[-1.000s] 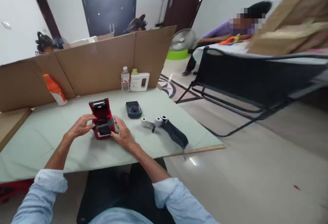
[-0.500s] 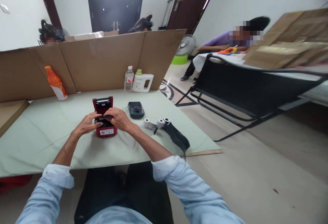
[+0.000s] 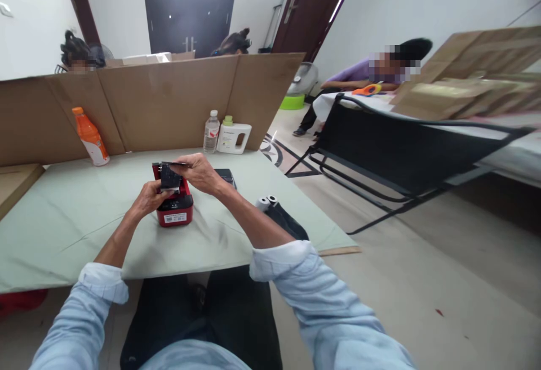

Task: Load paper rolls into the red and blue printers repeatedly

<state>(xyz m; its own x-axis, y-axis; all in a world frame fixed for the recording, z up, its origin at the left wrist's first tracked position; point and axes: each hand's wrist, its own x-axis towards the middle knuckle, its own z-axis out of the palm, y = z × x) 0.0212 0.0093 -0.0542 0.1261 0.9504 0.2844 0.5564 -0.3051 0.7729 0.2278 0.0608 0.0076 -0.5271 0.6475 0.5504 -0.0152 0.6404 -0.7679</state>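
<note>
A red and black label printer (image 3: 174, 216) stands on the green-covered table with its lid raised. Over its opening, a black paper strip (image 3: 171, 178) is stretched between my hands, with a pale edge at its lower end. My right hand (image 3: 198, 172) pinches the strip's upper end. My left hand (image 3: 149, 198) has thumb and fingers closed on the lower end, close to the printer's left side. The printer's inside is partly covered by the strip. Behind my right wrist a dark handheld device (image 3: 226, 177) lies partly hidden.
Small white paper rolls (image 3: 267, 202) lie with a long black strip (image 3: 289, 222) by my right forearm. An orange bottle (image 3: 91, 137), a water bottle (image 3: 211, 132) and a white jug (image 3: 233, 136) stand before the cardboard divider (image 3: 169, 99). Beyond a black folding frame (image 3: 380, 150) sits a person.
My hands have lifted the black strip up from inside the printer and stretched it upright. My right hand rose, and its forearm now covers part of the handheld device and a paper roll.
</note>
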